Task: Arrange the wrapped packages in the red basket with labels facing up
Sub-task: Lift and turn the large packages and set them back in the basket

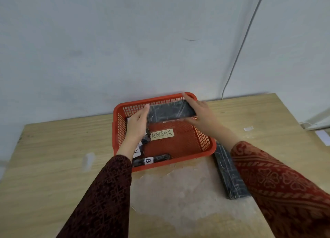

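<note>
Dark wrapped package (170, 111) held over the far side of the red basket (203, 139), both hands on it, tilted, no label showing on the visible face. Left hand (136, 125) grips its left end, fingers closed around the edge. Right hand (200, 112) grips the right end, thumb at the near edge, fingers curled over the far edge. Basket sits near the worktop's (53, 166) far edge, close to the wall. Inside: a paper label reading "ABNORMAL" (162, 134) on the basket floor, a package with a "B" label (151, 160) facing up along the near wall, another labeled package (138, 148) at the left wall, partly hidden by the left wrist, letter looks like "A". 1 more dark wrapped package (227, 173) lies on the worktop just right of the basket, partly under the right sleeve (278, 180), no label visible. Small white scrap (248, 128) toward the worktop's right edge.
</note>
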The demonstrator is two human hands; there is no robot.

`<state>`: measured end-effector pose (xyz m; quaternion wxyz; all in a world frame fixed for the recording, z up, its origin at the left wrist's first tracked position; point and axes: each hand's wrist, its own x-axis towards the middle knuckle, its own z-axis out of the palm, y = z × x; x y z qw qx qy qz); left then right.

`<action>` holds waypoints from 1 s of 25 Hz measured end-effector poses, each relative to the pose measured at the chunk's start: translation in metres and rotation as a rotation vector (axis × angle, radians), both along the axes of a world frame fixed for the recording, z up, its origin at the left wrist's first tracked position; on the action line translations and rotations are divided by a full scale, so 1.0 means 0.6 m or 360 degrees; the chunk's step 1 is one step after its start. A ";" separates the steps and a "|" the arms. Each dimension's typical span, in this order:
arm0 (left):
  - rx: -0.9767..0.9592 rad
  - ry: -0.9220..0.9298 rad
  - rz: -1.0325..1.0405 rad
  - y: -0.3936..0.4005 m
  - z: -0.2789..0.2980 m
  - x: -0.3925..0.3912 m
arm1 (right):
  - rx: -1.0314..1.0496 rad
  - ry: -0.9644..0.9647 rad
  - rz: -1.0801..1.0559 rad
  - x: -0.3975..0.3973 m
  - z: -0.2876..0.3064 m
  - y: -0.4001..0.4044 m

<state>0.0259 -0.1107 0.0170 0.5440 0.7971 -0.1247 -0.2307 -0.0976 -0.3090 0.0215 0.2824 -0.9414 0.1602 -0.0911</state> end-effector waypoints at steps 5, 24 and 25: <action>-0.0321 -0.0037 -0.0108 0.055 0.020 -0.066 | 0.0405 0.0160 0.0157 0.003 0.053 -0.010; -0.0182 -0.0016 -0.0407 0.048 0.095 -0.043 | 0.0943 0.0361 0.0423 -0.009 0.148 0.037; -0.0274 0.0098 -0.0251 0.050 0.082 -0.055 | 0.1053 0.0282 0.0318 -0.015 0.140 0.041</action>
